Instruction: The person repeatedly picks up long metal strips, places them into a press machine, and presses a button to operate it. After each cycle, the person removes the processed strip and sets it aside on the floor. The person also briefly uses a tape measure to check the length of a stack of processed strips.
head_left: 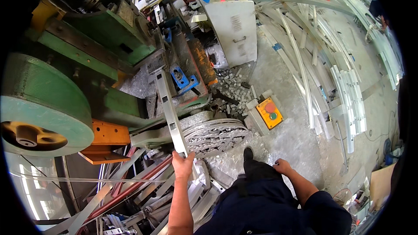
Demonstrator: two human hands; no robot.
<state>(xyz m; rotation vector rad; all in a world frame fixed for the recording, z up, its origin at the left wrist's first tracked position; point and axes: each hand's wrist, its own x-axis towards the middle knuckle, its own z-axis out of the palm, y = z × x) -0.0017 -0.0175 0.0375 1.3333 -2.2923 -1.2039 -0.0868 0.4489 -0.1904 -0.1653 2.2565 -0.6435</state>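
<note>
My left hand (183,165) is closed round the near end of a silver metal profile (164,100) with square holes cut along its face. From my hand the profile slants away to the far left, its far end lying at the bed of the green press machine (109,35). Blue metal fixtures (179,78) sit on the machine bed just right of that end. Beside my right thigh, my right hand (283,166) hangs with its fingers curled in, and nothing shows in it. Under the profile's near part is a rounded bundle (217,135) of layered, silvery material.
A green flywheel (48,104) and an orange bracket (106,141) stand at left. Small metal offcuts (235,87) lie beyond a yellow button box (272,121). A grey cabinet (237,21) stands farther back. Long profiles (305,61) cover the right floor; more scrap (161,200) lies at near left.
</note>
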